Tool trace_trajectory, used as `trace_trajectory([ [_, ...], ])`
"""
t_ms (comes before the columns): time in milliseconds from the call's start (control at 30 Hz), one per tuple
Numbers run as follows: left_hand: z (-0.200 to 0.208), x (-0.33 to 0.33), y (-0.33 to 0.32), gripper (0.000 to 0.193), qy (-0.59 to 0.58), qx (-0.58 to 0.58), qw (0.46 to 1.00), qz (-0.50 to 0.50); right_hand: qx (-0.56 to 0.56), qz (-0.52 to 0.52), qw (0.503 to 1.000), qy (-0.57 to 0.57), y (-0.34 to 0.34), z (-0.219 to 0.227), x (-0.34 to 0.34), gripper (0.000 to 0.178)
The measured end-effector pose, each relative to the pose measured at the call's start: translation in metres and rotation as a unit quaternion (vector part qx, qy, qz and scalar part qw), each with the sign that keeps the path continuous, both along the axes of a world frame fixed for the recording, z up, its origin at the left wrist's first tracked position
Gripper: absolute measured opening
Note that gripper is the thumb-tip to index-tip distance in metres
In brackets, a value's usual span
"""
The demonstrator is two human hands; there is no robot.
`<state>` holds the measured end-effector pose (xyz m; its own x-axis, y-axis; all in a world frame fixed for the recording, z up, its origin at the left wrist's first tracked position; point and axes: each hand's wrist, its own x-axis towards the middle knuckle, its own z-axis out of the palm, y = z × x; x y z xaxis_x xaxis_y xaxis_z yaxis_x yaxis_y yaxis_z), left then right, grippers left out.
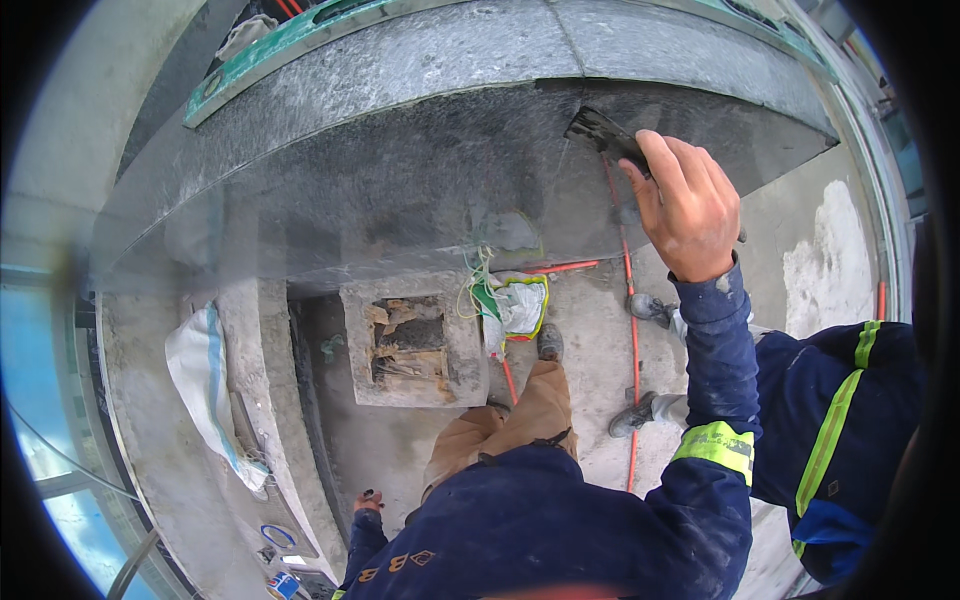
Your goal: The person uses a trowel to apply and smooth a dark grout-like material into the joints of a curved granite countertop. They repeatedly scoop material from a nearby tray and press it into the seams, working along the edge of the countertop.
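Observation:
My right hand [697, 205] is closed around a dark flat-bladed trowel [600, 132]. Its blade lies against the upper edge of the smooth grey slab face [400, 170], close to a vertical joint; a bit of the handle shows past the palm. Around the blade the grey surface looks darker and damp. Low at my side hangs my left hand [368, 499], its fingers curled. Something small and dark shows by those fingers, too small to name. The slab's lighter top [450, 50] runs above the blade.
A green spirit level [250, 75] rests along the slab top. Below stand a square concrete block [415, 390] with a rubble-filled opening and a bag [522, 305] with strings. Orange conduit [632, 380] crosses the floor. A white sack [210, 385] lies left; a co-worker [840, 420] is close right.

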<state>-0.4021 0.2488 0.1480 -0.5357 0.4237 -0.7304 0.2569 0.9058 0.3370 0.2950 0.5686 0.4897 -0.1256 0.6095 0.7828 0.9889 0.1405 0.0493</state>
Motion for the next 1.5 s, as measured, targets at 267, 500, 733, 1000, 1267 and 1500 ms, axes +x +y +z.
trace_trajectory([
  [267,0.001,-0.01,-0.018,0.036,-0.003,-0.017,1.0,0.025,-0.057,0.001,0.995,-0.076,0.008,0.014,0.009,0.035],
  [500,0.0,0.001,-0.027,0.036,0.014,-0.022,1.0,0.015,0.002,-0.006,0.994,-0.107,0.02,0.016,0.016,0.025],
  [733,-0.011,-0.002,-0.027,0.033,-0.003,-0.011,0.999,0.045,-0.039,-0.12,0.99,-0.06,-0.005,0.018,0.0,0.018],
  [1000,-0.002,0.007,-0.014,0.033,0.011,-0.011,1.0,0.012,-0.037,-0.074,0.993,-0.079,0.006,0.022,-0.015,0.023],
  [1267,-0.005,0.007,-0.018,0.034,0.006,-0.019,1.0,0.017,-0.062,-0.066,0.994,-0.068,-0.001,0.026,-0.009,0.018],
  [1500,-0.005,0.006,-0.018,0.035,-0.007,-0.01,1.0,0.014,-0.014,-0.069,0.995,-0.071,0.022,0.022,0.012,0.019],
])
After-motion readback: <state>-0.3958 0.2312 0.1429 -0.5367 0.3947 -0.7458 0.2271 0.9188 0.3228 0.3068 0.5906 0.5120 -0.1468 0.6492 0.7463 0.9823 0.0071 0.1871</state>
